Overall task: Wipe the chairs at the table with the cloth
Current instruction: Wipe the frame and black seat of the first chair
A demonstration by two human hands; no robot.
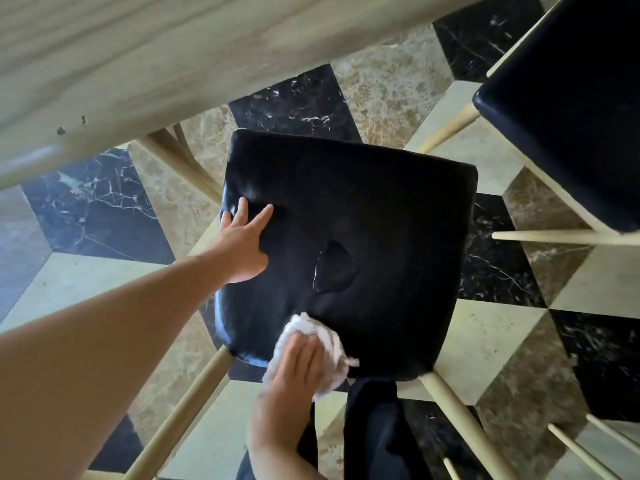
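A chair with a glossy black padded seat (pixel 381 216) and pale wooden legs fills the middle of the view, seen from above. The seat has a torn patch near its centre. My left hand (pixel 242 242) lies flat on the seat's left side, fingers spread, holding nothing. My right hand (pixel 298 362) presses a crumpled white cloth (pixel 325 336) onto the seat's near edge. My fingers cover much of the cloth.
A pale wooden table edge (pixel 138 64) runs across the top left, just beyond the chair. A second black-seated chair (pixel 571 98) stands at the upper right. The floor is tiled in black marble, brown and cream. My dark trouser legs (pixel 374 427) show below the seat.
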